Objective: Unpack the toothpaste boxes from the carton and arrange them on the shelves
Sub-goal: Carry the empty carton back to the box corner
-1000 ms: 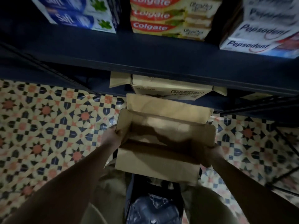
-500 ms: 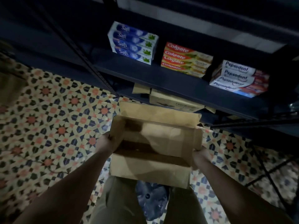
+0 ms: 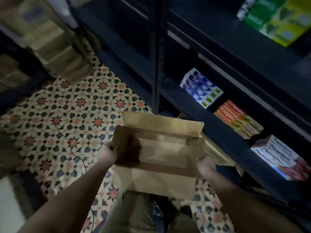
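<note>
I hold an open brown carton (image 3: 161, 155) in front of me with its flaps up; its inside shows only bare cardboard. My left hand (image 3: 107, 154) grips its left wall and my right hand (image 3: 204, 165) grips its right wall. On the dark shelf (image 3: 223, 132) to the right lie three stacks of toothpaste boxes: blue and white ones (image 3: 201, 88), red Colgate ones (image 3: 238, 121) and white Pepsodent ones (image 3: 280, 158).
A patterned tile floor (image 3: 67, 118) spreads to the left. Stacked cardboard cartons (image 3: 45, 41) stand at the far left. Green and yellow packs (image 3: 276, 17) sit on a higher shelf. A shelf upright (image 3: 158, 64) stands just beyond the carton. A dark bag (image 3: 158, 214) lies by my legs.
The view has swung left and up, so the shelf with the toothpaste stacks now lies to the right. Both hands keep their grip on the carton.
</note>
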